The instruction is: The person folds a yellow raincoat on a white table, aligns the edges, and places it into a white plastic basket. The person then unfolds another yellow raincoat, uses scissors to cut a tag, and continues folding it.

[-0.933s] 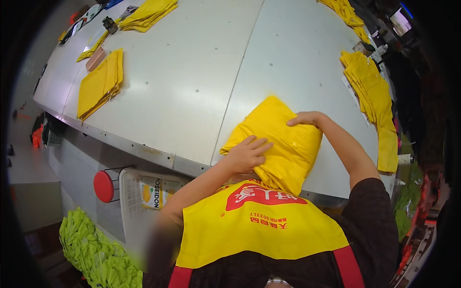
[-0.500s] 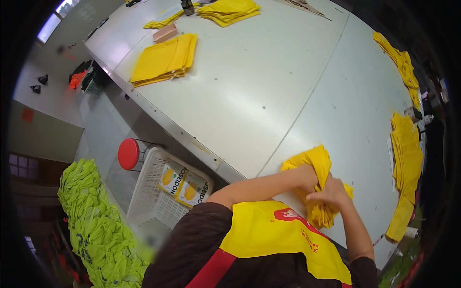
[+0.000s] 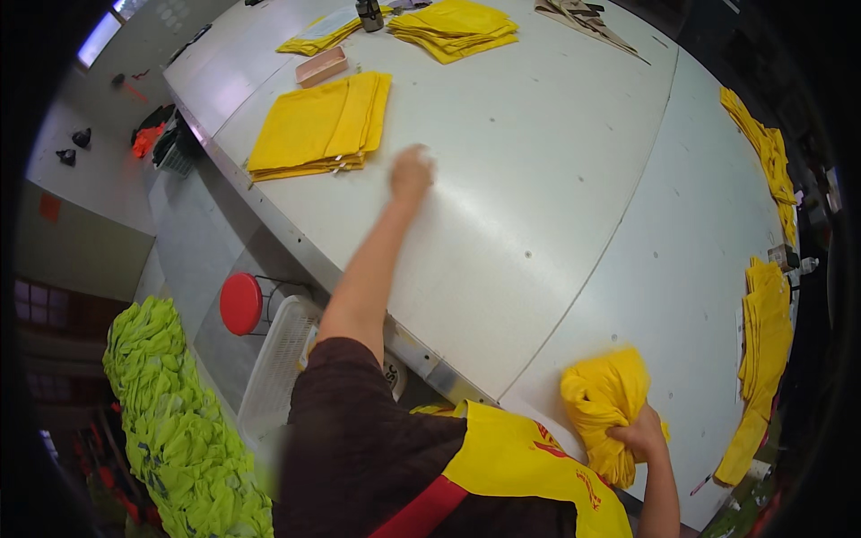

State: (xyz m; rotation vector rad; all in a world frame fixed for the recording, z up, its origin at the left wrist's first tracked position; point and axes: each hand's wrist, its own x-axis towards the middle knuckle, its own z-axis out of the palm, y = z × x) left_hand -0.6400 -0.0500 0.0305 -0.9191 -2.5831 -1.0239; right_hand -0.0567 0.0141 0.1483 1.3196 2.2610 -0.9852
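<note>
My right hand (image 3: 644, 434) grips a gathered bundle of yellow cloth (image 3: 608, 394) near the table's front edge. The cloth is twisted and bunched, with its folded end hanging below my fingers. My left arm stretches far across the table, and my left hand (image 3: 413, 176) hovers just right of a neat stack of folded yellow cloths (image 3: 314, 125), apart from it. Motion blurs its fingers, so their pose is unclear.
A pale pink box (image 3: 321, 66) and another yellow cloth stack (image 3: 456, 29) lie farther back. More yellow cloths (image 3: 764, 323) line the right side. Left of the table (image 3: 502, 206) are a red stool (image 3: 241, 304), a white basket (image 3: 280, 350) and a lime-green fabric heap (image 3: 175, 412).
My left hand has let go of the yellow bundle and swung far forward and left, towards the folded stack. My right hand still grips the bundle, now slightly nearer me.
</note>
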